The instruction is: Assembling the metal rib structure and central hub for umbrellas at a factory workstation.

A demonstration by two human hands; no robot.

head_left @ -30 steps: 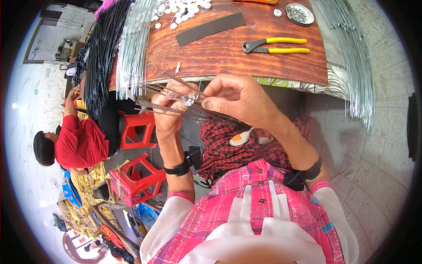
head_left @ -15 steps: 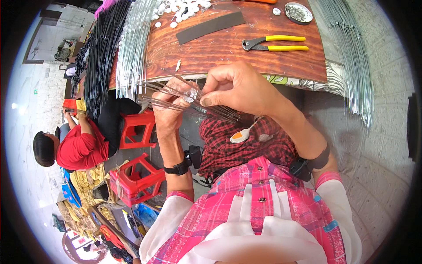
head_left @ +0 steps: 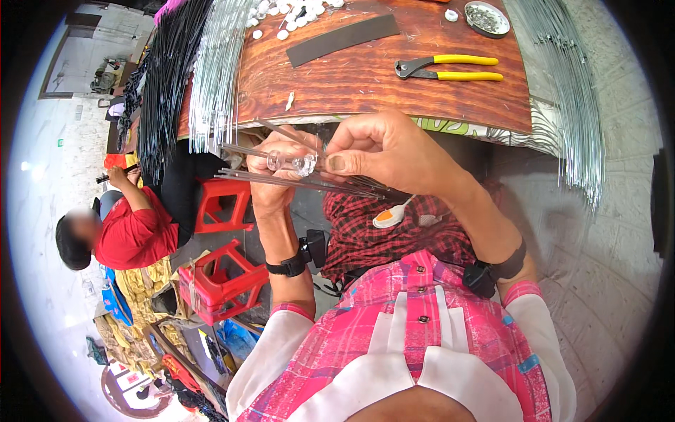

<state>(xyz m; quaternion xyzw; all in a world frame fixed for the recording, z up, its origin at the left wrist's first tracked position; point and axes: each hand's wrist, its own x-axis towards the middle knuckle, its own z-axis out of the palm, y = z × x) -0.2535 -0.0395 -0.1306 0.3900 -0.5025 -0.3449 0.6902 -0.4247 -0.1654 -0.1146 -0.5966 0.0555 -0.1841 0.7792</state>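
My left hand [head_left: 273,166] is closed around a loose bundle of thin dark metal wires [head_left: 330,184], just in front of the table's near edge. Two transparent, glassy pieces [head_left: 304,165] sit among the wires by its fingers. Close beside them, my right hand [head_left: 394,149] pinches thumb against fingers at the wires. Whatever lies inside that pinch is hidden. Below the hands, a patterned cloth with an orange-and-white spoon shape [head_left: 389,216] covers my lap.
On the wooden table [head_left: 351,88] lie yellow-handled nippers [head_left: 450,68], a dark flat strip [head_left: 342,41], white caps [head_left: 287,21] and a round tin [head_left: 486,20]. Wire bundles [head_left: 214,84] hang over its left, more [head_left: 569,105] at right. Red stools [head_left: 225,281] and a person in red [head_left: 133,235] are at left.
Both hands stay close together at the wires, which have turned slightly. A second transparent piece now shows beside the first. The view has shifted a little.
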